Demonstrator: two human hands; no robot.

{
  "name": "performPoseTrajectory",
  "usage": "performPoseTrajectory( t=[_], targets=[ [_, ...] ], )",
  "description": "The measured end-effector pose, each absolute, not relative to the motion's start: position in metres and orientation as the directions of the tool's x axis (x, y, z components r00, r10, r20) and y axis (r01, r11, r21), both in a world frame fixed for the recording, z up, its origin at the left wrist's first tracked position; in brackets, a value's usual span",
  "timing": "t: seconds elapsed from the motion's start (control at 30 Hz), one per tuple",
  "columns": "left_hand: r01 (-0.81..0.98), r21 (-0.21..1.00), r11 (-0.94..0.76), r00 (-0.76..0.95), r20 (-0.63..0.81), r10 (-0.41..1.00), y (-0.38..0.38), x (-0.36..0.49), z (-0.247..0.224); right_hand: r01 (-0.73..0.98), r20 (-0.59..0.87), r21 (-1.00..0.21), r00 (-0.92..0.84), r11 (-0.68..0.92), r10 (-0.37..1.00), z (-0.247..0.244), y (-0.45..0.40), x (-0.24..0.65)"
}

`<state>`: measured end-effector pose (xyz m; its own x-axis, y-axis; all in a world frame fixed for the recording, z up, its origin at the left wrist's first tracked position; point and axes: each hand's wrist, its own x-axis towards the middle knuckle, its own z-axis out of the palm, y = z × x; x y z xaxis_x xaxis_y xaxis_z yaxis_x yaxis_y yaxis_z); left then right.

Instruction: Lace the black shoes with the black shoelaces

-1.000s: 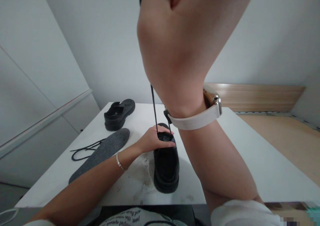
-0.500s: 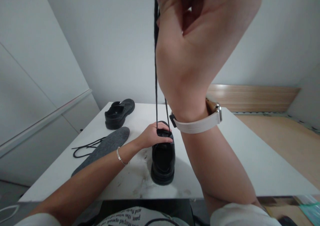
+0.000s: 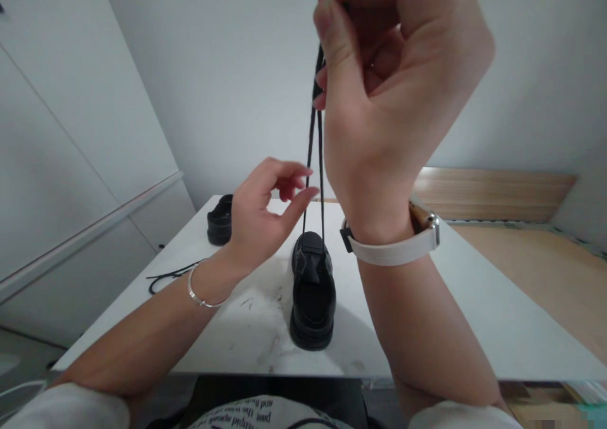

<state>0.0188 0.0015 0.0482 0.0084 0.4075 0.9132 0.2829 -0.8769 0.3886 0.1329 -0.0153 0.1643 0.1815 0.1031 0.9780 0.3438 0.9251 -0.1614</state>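
A second shoe stood at the far left of the tabletop, partly blocked from view by the left hand. Nearer, a loose black cord lay looped, the left forearm covering part of it. The black shoe sat upright near the middle, heel toward the person. Two strands of its lace rose to the right hand, which pinched them high above. The left hand was slightly parted, thumb and fingertips just beside the strands; whether they touched, I could not tell.

The tabletop was white, with dark smudges left of the shoe. A pale wall rose behind, white panels stood to the left, and a wood-grain board to the right. Upside-down print on the person's shirt included "past" and "stupid".
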Motion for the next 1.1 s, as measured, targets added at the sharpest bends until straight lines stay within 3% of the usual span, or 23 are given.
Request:
performPoseTrajectory(
  t=[0.13, 0.27, 0.4, 0.47, 0.57, 0.63, 0.8, 0.93, 1.03, 1.1],
  targets=[
    [0.331, 0.156, -0.931, 0.013, 0.985, 0.17, -0.002, 0.023, 0.094, 0.294, 0.956, -0.282, 0.164, 0.913, 0.242, 0.158, -0.04, 0.131],
    [0.341, 0.114, -0.933, 0.002, 0.993, 0.122, -0.012, 0.027, 0.114, 0.318, 0.977, -0.211, 0.091, 0.924, 0.192, 0.152, -0.062, 0.133],
    [0.191, 0.269, -0.944, 0.038, 0.959, 0.281, -0.019, 0.024, 0.118, 0.393, 0.987, -0.162, 0.057, 0.905, 0.152, 0.138, -0.065, 0.145],
    [0.047, 0.39, -0.92, 0.052, 0.918, 0.392, -0.01, 0.013, 0.114, 0.337, 0.963, -0.266, 0.133, 0.903, 0.234, 0.129, -0.063, 0.162],
    [-0.166, 0.553, -0.816, 0.061, 0.832, 0.552, 0.022, -0.021, 0.098, 0.042, 0.797, -0.568, 0.275, 0.822, 0.537, 0.114, -0.057, 0.202],
    [-0.229, 0.588, -0.776, 0.042, 0.802, 0.595, 0.048, -0.054, 0.08, -0.139, 0.718, -0.598, 0.344, 0.789, 0.605, 0.1, -0.054, 0.237],
    [-0.153, 0.651, -0.743, -0.04, 0.747, 0.663, 0.082, -0.12, 0.023, -0.124, 0.497, -0.689, 0.637, 0.714, 0.59, 0.036, -0.036, 0.322],
    [-0.144, 0.821, -0.553, -0.292, 0.499, 0.816, 0.07, -0.135, -0.012, -0.03, 0.406, -0.691, 0.81, 0.722, 0.422, -0.027, -0.014, 0.359],
    [-0.139, 0.87, -0.474, -0.303, 0.418, 0.856, 0.06, -0.132, -0.024, 0.003, 0.374, -0.761, 0.82, 0.649, 0.434, -0.056, -0.006, 0.36],
    [-0.092, 0.904, -0.418, -0.293, 0.376, 0.879, 0.057, -0.125, -0.027, 0.04, 0.417, -0.812, 0.738, 0.583, 0.53, -0.065, -0.007, 0.348]
  ],
)
